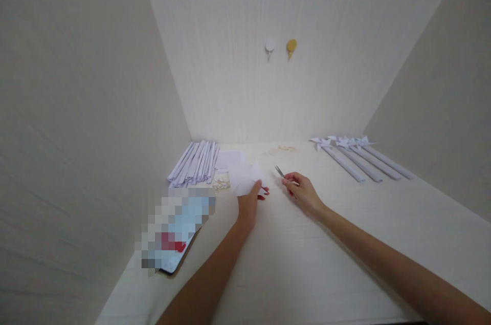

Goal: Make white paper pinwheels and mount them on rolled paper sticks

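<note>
My left hand point(250, 203) is closed on a sheet of white paper point(242, 179), its thumb on top, above the middle of the table. Something red shows at its fingertips; I cannot make out what. To the right, my right hand point(303, 192) grips small scissors point(280, 171). Their narrow grey blades point up and left towards the paper without touching it, and the handles are mostly hidden in the fingers. Behind the held paper lie more white sheets point(228, 159). A small heap of pale bits or bands point(221, 182) rests just left of the paper.
Many rolled white paper sticks point(196, 164) are piled at the back left. At the back right lie several paper sticks with star-shaped tops point(345, 153). A partly blurred phone point(177, 258) sits at the left. Thin beige bands point(284, 149) lie near the back wall, which bears two hooks point(291, 46).
</note>
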The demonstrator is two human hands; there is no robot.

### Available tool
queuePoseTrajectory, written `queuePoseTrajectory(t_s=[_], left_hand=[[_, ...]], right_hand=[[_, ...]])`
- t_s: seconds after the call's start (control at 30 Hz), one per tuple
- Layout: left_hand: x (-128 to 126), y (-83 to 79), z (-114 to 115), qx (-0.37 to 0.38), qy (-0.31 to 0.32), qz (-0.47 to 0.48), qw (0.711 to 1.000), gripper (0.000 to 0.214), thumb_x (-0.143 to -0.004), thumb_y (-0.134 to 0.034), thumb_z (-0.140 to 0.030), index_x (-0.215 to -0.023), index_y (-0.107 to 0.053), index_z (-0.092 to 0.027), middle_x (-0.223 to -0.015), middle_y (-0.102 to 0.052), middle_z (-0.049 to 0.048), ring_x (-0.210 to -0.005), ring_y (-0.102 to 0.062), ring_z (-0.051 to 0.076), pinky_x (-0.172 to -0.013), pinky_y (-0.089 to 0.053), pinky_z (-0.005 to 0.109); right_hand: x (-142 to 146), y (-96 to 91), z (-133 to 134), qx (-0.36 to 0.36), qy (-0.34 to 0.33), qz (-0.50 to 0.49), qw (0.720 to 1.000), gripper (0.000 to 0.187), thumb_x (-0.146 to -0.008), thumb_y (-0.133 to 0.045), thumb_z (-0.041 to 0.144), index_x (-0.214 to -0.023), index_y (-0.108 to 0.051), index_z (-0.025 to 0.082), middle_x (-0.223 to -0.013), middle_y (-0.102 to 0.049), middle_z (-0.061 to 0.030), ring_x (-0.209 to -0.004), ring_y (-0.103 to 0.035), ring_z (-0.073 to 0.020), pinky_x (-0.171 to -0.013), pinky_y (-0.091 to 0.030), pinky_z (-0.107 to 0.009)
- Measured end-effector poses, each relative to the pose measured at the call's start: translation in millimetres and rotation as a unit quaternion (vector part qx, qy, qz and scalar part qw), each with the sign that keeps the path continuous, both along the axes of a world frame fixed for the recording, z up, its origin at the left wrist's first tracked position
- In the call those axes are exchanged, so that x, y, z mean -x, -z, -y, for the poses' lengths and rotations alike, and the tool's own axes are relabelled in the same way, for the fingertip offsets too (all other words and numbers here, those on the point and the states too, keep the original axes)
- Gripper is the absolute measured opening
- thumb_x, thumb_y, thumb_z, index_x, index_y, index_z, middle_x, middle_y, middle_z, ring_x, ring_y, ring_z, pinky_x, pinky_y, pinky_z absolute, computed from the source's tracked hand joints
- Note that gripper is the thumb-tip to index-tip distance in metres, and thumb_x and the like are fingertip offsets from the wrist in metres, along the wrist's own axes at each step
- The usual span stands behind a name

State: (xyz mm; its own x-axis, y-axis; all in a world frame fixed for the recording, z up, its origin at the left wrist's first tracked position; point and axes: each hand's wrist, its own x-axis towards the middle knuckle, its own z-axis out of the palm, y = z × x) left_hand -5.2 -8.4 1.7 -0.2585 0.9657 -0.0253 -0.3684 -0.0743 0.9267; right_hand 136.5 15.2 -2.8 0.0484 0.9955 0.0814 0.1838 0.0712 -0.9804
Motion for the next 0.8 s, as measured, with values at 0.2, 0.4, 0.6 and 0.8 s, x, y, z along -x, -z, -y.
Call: queuePoseTrajectory(t_s=[0.2, 0.4, 0.6, 0.8], left_hand=[[1, 0.2, -2, 0.014, 0.017, -0.007, 1.000, 0.015, -0.060, -0.057, -0.028, -0.057, -0.054, -0.014, -0.048, -0.058, -0.0003, -0.041, -0.052, 0.010, -0.038, -0.036, 0.019], [1, 3.7, -9, 0.028, 0.022, 0.012, 0.999, 0.014, -0.059, -0.058, -0.028, -0.058, -0.053, -0.015, -0.046, -0.056, -0.0009, -0.038, -0.050, 0.010, -0.037, -0.034, 0.020], [-2, 5.4, -14, 0.040, 0.038, 0.016, 0.998, 0.014, -0.060, -0.059, -0.027, -0.055, -0.053, -0.015, -0.046, -0.056, -0.0002, -0.038, -0.049, 0.010, -0.037, -0.034, 0.020], [-1, 2.3, -13, 0.052, 0.043, 0.028, 0.997, 0.010, -0.060, -0.056, -0.024, -0.058, -0.055, -0.015, -0.046, -0.056, -0.0006, -0.039, -0.050, 0.009, -0.038, -0.034, 0.020]], right_hand=[[-4, -21.6, -81, -0.061, 0.069, 0.212, 0.973, 0.010, -0.057, -0.062, 0.025, -0.060, -0.059, 0.015, -0.058, -0.059, -0.0017, -0.055, -0.051, -0.0132, -0.055, -0.039, -0.026], [6, -13.1, -122, -0.070, 0.099, 0.273, 0.954, 0.009, -0.056, -0.063, 0.023, -0.056, -0.064, 0.014, -0.058, -0.064, -0.0050, -0.060, -0.056, -0.0179, -0.056, -0.039, -0.027], [23, 1.4, -143, -0.076, 0.096, 0.312, 0.942, 0.008, -0.057, -0.065, 0.023, -0.057, -0.067, 0.015, -0.063, -0.067, -0.0058, -0.062, -0.059, -0.0184, -0.057, -0.040, -0.026], [31, 9.6, -156, -0.065, 0.096, 0.334, 0.936, 0.008, -0.059, -0.066, 0.022, -0.059, -0.068, 0.014, -0.062, -0.066, -0.0058, -0.063, -0.059, -0.0179, -0.059, -0.040, -0.026]])
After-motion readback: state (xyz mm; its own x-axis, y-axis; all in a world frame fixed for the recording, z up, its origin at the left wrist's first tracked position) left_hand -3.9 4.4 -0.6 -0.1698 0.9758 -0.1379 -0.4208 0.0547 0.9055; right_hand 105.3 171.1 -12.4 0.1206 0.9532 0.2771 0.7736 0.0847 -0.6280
